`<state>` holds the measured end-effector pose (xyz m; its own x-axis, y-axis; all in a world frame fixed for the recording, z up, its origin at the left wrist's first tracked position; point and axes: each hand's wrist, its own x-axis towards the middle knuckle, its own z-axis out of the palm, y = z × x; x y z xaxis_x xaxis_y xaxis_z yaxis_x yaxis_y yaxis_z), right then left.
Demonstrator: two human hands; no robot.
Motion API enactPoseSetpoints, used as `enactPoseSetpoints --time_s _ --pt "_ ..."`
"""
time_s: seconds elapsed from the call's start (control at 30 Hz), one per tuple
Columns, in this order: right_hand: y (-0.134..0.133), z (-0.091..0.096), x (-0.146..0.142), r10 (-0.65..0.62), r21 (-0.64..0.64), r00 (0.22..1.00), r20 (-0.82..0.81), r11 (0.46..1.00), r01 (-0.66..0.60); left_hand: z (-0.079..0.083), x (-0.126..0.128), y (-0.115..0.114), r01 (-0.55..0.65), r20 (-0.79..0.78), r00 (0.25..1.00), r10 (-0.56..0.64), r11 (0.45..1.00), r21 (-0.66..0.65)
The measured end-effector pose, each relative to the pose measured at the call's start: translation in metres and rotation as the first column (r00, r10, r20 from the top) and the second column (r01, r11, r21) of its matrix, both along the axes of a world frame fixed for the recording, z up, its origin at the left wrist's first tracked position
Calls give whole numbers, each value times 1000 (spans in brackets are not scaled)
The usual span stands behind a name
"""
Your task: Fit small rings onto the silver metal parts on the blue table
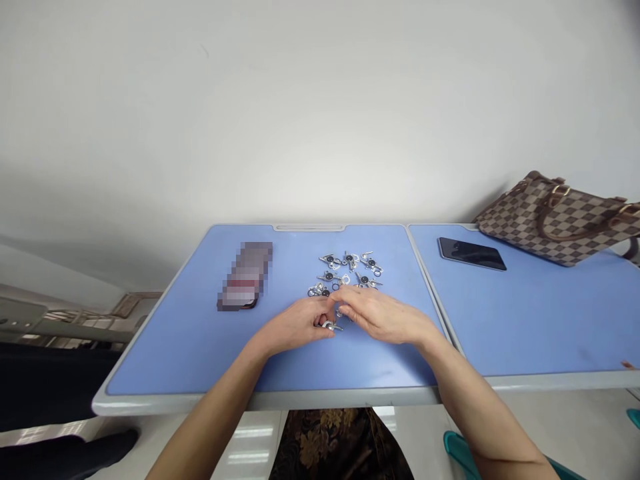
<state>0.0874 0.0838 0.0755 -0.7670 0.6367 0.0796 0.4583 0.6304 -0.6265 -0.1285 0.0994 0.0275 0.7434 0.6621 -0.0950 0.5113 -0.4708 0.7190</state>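
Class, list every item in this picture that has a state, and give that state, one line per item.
left hand, fingers curled, beside a metal fitting
right hand, fingers bent, close to the left hand
other metal fittings, loose, scattered
black smartphone, lying flat, screen dark
checkered handbag, upright, handles down

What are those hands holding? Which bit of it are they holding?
The left hand seems to pinch a small silver metal piece at its fingertips, right beside the right hand. Fingers hide the grip, so I cannot tell which part is held.
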Motion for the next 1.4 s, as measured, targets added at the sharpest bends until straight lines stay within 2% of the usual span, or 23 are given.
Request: enactPoseSetpoints --time_s 0.13,0.3,0.43,0.8,0.9,1.0,1.1,1.27,1.4 --pt "0 -2 -3 -47 58 998 -30 997 49 2 0 0 -12 -48 999 12 1000 1" --pt "-2 -11 -13 -140 154 990 12 979 136 6 3 -2 -14 5 1000 14 1000 -12" --pt "-3 -15 -15 -225 182 974 -1 958 221 5 3 -2 -21 -23 1000 21 1000 1" --pt "-3 -13 -16 -238 151 971 27 961 232 6 4 -2 -17 -47 999 16 1000 -8" --pt "-4 -12 -16 -206 124 979 13 971 202 5 2 -2 -21 -40 999 21 1000 -1" --pt "-4 -11 -17 -193 150 981 6 970 190 4 2 -2 -20 -29 999 19 1000 -3" --pt "-4 -12 -17 -211 167 977 11 964 206 4 2 -1 -15 -16 1000 15 1000 -4" --pt "-4 -12 -17 -227 117 974 -8 967 226 3 2 -1 -22 -61 998 23 1000 16" --pt "-4 -14 -17 -237 130 971 -18 963 237 5 2 -3 -34 -25 999 34 999 6"
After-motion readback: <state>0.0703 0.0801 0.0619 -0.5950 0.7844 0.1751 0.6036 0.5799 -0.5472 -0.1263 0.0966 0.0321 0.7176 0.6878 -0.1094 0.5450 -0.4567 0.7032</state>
